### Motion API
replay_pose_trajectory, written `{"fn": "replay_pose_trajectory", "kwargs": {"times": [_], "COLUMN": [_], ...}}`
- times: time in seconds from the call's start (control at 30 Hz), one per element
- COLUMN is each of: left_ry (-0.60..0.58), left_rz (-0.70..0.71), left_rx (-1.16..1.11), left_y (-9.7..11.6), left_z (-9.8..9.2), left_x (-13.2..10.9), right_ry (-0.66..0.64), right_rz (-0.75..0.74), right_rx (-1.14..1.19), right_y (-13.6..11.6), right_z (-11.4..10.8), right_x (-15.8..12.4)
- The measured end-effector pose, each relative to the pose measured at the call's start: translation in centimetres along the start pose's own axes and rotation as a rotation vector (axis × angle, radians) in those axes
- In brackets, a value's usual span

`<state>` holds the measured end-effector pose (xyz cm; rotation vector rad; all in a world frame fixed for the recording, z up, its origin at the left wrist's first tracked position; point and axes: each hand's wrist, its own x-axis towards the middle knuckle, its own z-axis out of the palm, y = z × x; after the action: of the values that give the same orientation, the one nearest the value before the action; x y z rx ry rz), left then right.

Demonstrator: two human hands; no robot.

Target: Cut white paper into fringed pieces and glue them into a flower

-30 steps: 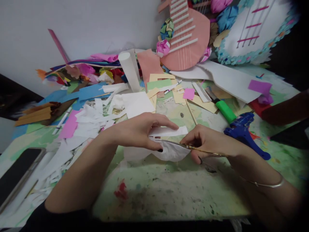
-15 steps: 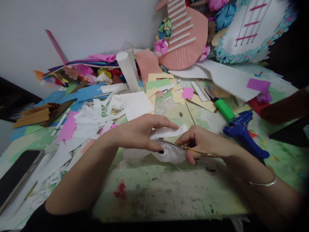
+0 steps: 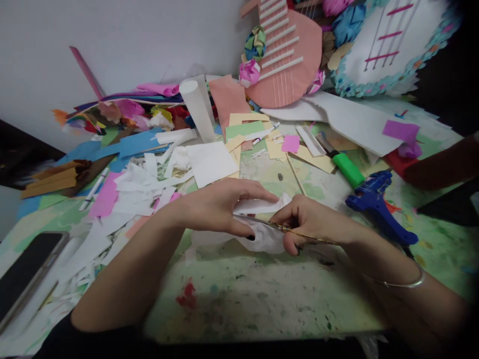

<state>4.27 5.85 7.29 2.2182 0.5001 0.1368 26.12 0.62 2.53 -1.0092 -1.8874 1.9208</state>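
Note:
In the middle of the head view my left hand [image 3: 220, 207] is closed on a piece of thin white paper [image 3: 264, 238], its thumb below and its fingers above. Part of the sheet hangs loosely over the table under the hand. My right hand [image 3: 305, 224] grips a pair of scissors [image 3: 277, 227] from the right. The blades point left into the paper, between the upper strip and the lower part, close to my left thumb. Both wrists hover just above the tabletop.
A blue glue gun [image 3: 379, 209] and a green-handled knife [image 3: 348, 169] lie at right. White paper scraps [image 3: 140, 184] heap up at left near a phone [image 3: 32, 274]. A white paper roll [image 3: 198, 112] and a pink paper guitar shape [image 3: 288, 65] stand at the back.
My right hand and the scissors have shifted very slightly left, the blades a little further towards my left hand. My left hand keeps nearly the same place on the paper.

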Motion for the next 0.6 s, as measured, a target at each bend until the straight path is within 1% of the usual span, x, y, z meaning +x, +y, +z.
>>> {"fn": "replay_pose_trajectory", "kwargs": {"times": [0.23, 0.6], "left_ry": [-0.005, -0.004], "left_rz": [0.013, 0.015], "left_rx": [-0.014, -0.028], "left_y": [-0.21, -0.14], "left_z": [0.18, 0.12], "left_x": [0.05, 0.14], "right_ry": [0.012, 0.010], "right_rz": [0.005, -0.011], "right_rx": [0.013, -0.069], "right_y": [-0.03, -0.07], "right_z": [0.17, -0.10], "right_x": [0.02, -0.06]}}
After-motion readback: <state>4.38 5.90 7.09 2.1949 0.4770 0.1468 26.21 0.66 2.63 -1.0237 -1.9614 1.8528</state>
